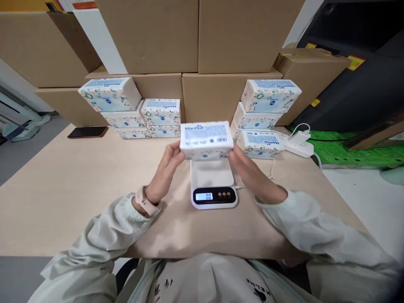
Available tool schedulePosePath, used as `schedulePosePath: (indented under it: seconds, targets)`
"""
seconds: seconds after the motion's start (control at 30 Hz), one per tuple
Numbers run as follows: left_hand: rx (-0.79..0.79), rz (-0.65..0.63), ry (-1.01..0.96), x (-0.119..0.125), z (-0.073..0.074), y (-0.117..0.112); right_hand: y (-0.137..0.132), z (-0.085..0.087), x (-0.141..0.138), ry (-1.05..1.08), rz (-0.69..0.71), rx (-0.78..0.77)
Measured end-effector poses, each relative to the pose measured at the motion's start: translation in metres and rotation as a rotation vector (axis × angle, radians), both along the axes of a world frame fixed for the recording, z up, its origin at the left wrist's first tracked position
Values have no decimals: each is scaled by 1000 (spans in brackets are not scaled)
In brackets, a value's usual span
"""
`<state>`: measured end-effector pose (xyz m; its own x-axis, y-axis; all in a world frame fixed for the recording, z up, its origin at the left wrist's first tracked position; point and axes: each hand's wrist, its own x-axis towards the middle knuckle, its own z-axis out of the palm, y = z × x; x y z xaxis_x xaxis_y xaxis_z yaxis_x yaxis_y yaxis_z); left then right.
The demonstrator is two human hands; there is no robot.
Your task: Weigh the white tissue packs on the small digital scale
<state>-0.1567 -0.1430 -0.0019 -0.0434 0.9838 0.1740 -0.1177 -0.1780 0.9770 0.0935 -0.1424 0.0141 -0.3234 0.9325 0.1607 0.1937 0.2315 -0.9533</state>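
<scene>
Between my two hands is a white and blue tissue pack [206, 136], held level by its two ends above the kitchen scale [212, 174]. My left hand [167, 168] presses its left end, with a pink watch strap on the wrist. At the right end, my right hand [251, 174] presses with its fingers, partly hidden behind the pack. The scale's lit display [204, 196] reads 0.0. The pack covers the back part of the scale's plate.
Stacked tissue packs [110, 97] stand at the back left, beside a shorter stack [161, 113]. More packs [271, 97] are piled at the back right, near a white power strip [299, 145]. A dark phone [87, 132] lies at left. Cardboard boxes [151, 33] wall the back.
</scene>
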Motion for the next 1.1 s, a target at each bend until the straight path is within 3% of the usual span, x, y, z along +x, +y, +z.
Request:
schedulePosePath:
  seconds: [0.07,0.13,0.23,0.33,0.5,1.1]
  targets:
    - [-58,-112,-18,8,-14,-18,-21,-21,10,-18,-35,-20]
    - [-81,-126,-9,11,-24,-30,-32,-44,16,-33,-57,-12]
    - [-118,-62,-7,9,-43,-39,-37,-72,27,-85,-151,71]
    - [-146,90,-36,3,-65,-44,-37,-86,41,-130,-365,193]
    - [-181,216,-95,-6,-87,-39,-35,-89,55,-90,-535,234]
    - [-164,178,-98,-9,-85,-37,-34,-87,48,-124,-513,326]
